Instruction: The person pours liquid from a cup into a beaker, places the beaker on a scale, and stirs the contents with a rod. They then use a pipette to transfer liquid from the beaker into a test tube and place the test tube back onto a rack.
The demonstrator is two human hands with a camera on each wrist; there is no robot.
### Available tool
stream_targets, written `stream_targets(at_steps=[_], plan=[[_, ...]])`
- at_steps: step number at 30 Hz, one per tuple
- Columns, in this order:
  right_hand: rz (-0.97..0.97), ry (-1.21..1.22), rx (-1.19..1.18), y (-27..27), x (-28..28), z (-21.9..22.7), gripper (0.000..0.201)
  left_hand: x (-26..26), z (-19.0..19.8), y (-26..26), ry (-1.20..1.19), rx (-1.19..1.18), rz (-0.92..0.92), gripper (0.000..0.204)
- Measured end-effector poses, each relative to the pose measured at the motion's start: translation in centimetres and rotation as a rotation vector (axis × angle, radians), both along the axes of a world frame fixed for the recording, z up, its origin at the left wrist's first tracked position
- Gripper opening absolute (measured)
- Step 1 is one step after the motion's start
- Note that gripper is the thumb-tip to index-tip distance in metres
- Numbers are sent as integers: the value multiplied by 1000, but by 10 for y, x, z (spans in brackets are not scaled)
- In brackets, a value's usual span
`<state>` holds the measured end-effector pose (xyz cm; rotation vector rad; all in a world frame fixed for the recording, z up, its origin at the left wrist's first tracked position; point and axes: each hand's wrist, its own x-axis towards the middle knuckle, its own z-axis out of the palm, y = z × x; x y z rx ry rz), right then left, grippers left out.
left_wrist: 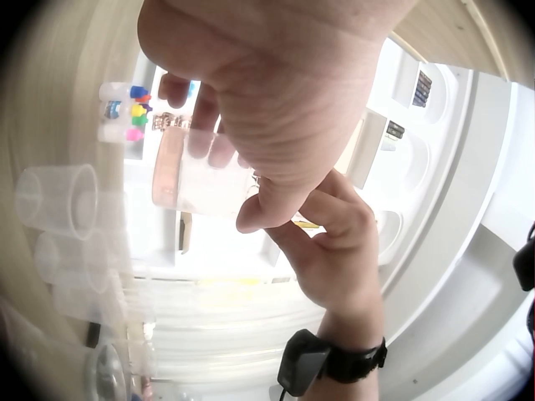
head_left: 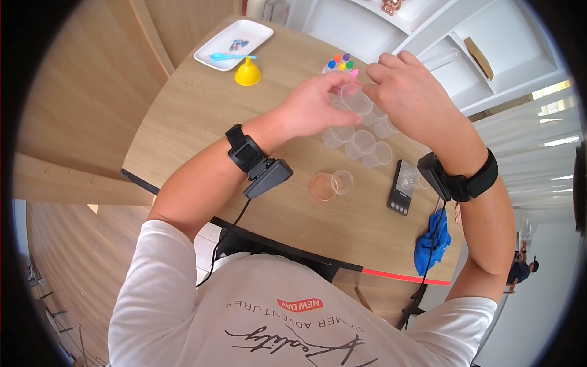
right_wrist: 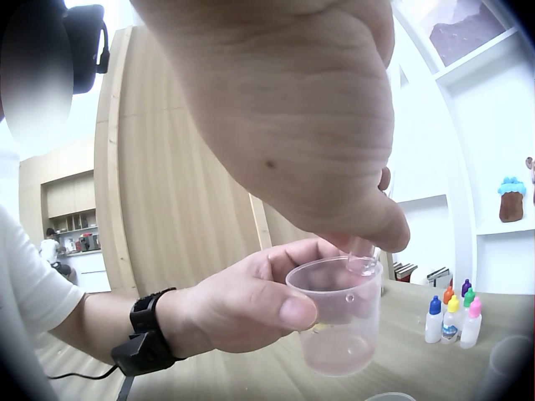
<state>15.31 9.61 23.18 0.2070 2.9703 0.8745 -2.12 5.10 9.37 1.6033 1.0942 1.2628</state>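
Observation:
A clear plastic cup [head_left: 356, 101] [left_wrist: 201, 177] [right_wrist: 338, 330], pinkish toward its bottom, is upright in my left hand [head_left: 309, 110] [left_wrist: 259, 100] [right_wrist: 238, 305], thumb on one side and fingers on the other. My right hand [head_left: 413, 92] [left_wrist: 334, 246] [right_wrist: 301, 125] pinches a small clear, glass-like piece [right_wrist: 362, 257] at the cup's rim; its upper part is hidden by the fingers. Below the hands, several clear cups [head_left: 363, 144] [left_wrist: 57, 200] stand on the table.
Small bottles with coloured caps [head_left: 340, 63] [right_wrist: 452, 324] stand behind the cups. A white tray [head_left: 214, 44], light blue spoon [head_left: 229, 56] and yellow funnel [head_left: 247, 73] lie far left. Nearer are another cup [head_left: 342, 183], a black scale [head_left: 398, 199] and a blue cloth [head_left: 431, 244].

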Motion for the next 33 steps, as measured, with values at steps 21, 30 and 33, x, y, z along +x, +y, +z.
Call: stream_targets(at_steps=[21, 30, 33], plan=[[54, 20, -25, 3, -4, 4, 20, 1, 0, -1, -28, 20, -14, 62], [0, -103, 32, 1, -11, 5, 5, 4, 0, -1, -37, -7, -9, 61], [-17, -102, 35, 0, -12, 5, 4, 4, -1, 0, -45, 18, -16, 61]])
